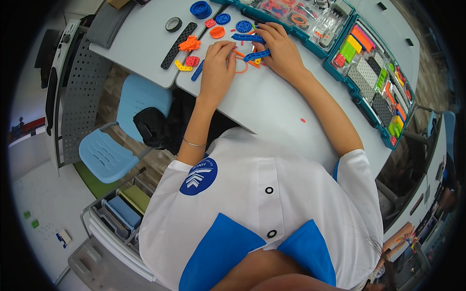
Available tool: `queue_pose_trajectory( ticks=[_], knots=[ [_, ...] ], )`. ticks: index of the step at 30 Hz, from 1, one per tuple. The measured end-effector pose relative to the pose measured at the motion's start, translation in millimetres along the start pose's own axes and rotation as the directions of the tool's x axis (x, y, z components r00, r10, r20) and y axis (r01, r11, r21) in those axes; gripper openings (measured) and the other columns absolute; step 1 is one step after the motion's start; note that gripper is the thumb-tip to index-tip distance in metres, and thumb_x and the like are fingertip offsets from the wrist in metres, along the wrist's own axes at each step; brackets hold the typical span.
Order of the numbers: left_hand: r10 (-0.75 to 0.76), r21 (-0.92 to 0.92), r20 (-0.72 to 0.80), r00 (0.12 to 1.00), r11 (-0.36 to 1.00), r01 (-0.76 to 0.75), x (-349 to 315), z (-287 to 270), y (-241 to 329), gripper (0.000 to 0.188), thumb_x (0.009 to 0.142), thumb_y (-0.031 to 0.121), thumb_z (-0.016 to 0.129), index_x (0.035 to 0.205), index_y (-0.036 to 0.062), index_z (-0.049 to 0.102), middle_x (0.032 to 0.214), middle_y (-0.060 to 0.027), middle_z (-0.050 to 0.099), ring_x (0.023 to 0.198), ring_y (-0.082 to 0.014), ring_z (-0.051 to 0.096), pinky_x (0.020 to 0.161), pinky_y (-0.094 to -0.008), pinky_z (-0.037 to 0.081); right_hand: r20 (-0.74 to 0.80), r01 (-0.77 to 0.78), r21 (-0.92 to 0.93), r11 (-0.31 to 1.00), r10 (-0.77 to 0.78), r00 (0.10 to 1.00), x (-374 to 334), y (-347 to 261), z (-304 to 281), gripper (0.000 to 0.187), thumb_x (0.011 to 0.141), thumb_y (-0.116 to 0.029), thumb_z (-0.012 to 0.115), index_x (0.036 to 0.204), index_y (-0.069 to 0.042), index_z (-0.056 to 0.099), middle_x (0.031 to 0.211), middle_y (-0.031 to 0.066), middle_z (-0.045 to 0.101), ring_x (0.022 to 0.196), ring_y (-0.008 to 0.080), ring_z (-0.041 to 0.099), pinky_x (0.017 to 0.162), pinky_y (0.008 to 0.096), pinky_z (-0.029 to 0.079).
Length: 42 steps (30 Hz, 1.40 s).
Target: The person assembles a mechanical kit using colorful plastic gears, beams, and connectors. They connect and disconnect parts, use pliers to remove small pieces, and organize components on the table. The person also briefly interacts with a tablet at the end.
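My right hand (pixel 281 52) is closed round a small assembly with two blue curved beams (pixel 256 56) pointing left, and yellow and orange parts show between them. My left hand (pixel 216 70) is closed beside it, its fingertips together close to thin orange pieces (pixel 246 59). Whether the fingertips pinch something small is hidden. An orange rubber band (pixel 241 71) lies just below the assembly. Beside my left hand lie a short blue beam (pixel 197 71), a red block (pixel 192 61) and a yellow angled beam (pixel 183 66).
Farther left are an orange connector cluster (pixel 190 43), a long black perforated beam (pixel 178 46), a grey wheel (pixel 173 24) and blue gears (pixel 243 26). An open teal parts case (pixel 335 72) spans the back and right. A small red piece (pixel 303 120) lies near my right forearm.
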<state>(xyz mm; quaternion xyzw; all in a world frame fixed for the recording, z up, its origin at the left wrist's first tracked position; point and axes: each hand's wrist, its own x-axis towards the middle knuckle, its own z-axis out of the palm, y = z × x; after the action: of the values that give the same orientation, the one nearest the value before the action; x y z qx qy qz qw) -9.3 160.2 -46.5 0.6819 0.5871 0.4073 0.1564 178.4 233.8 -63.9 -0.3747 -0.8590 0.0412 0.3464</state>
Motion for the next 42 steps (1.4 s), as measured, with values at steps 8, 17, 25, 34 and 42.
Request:
queue_pose_trajectory(
  ticks=[8, 17, 25, 34, 42],
  knots=[
    [0.210, 0.258, -0.060, 0.976, 0.948, -0.188, 23, 7, -15, 0.027, 0.087, 0.005, 0.062, 0.110, -0.0078, 0.066, 0.119, -0.0194, 0.063, 0.111, -0.0330, 0.058, 0.094, -0.0397, 0.048, -0.024, 0.021, -0.019, 1.000, -0.022, 0.999, 2, 1, 1, 0.039, 0.087, -0.027, 0.070, 0.115, -0.001, 0.063, 0.124, 0.0139, 0.062, 0.119, 0.0310, 0.054, 0.095, 0.0400, 0.048],
    [0.132, 0.205, -0.042, 0.990, 0.971, -0.121, 23, 8, -7, 0.026, 0.085, 0.005, 0.064, 0.108, -0.0070, 0.067, 0.117, -0.0168, 0.065, 0.110, -0.0319, 0.057, 0.096, -0.0392, 0.047, 0.011, 0.042, 0.017, 0.999, -0.042, 0.999, -1, 3, 1, 0.040, 0.088, -0.028, 0.069, 0.116, 0.000, 0.062, 0.126, 0.0152, 0.061, 0.116, 0.0310, 0.055, 0.095, 0.0399, 0.048],
    [0.197, 0.247, 0.011, 0.980, 0.949, -0.194, 27, 13, -7, 0.020, 0.087, 0.004, 0.062, 0.105, -0.0045, 0.065, 0.110, -0.0143, 0.065, 0.103, -0.0311, 0.056, 0.090, -0.0404, 0.048, 0.002, 0.026, 0.006, 1.000, -0.026, 1.000, 8, 7, 17, 0.044, 0.092, -0.030, 0.065, 0.126, -0.002, 0.059, 0.136, 0.0154, 0.056, 0.130, 0.0307, 0.049, 0.101, 0.0396, 0.046],
    [0.074, 0.053, 0.090, 0.993, 0.995, -0.079, 18, 6, -4, 0.017, 0.090, 0.003, 0.058, 0.103, -0.0033, 0.066, 0.101, -0.0147, 0.065, 0.100, -0.0317, 0.057, 0.087, -0.0407, 0.048, 0.061, 0.019, 0.064, 0.998, -0.023, 0.998, 3, 5, 10, 0.041, 0.093, -0.029, 0.064, 0.125, -0.004, 0.060, 0.134, 0.0154, 0.058, 0.128, 0.0316, 0.050, 0.101, 0.0424, 0.044],
    [0.094, -0.084, 0.030, 0.995, 0.992, -0.092, 14, -9, -4, 0.021, 0.092, 0.000, 0.057, 0.111, -0.0009, 0.067, 0.107, -0.0143, 0.066, 0.092, -0.0234, 0.068, 0.077, -0.0306, 0.055, 0.062, -0.086, 0.442, 0.893, 0.065, 0.996, -3, 3, -11, 0.036, 0.093, -0.027, 0.064, 0.122, -0.005, 0.061, 0.120, 0.0151, 0.063, 0.111, 0.0328, 0.059, 0.093, 0.0389, 0.048]
  ],
)
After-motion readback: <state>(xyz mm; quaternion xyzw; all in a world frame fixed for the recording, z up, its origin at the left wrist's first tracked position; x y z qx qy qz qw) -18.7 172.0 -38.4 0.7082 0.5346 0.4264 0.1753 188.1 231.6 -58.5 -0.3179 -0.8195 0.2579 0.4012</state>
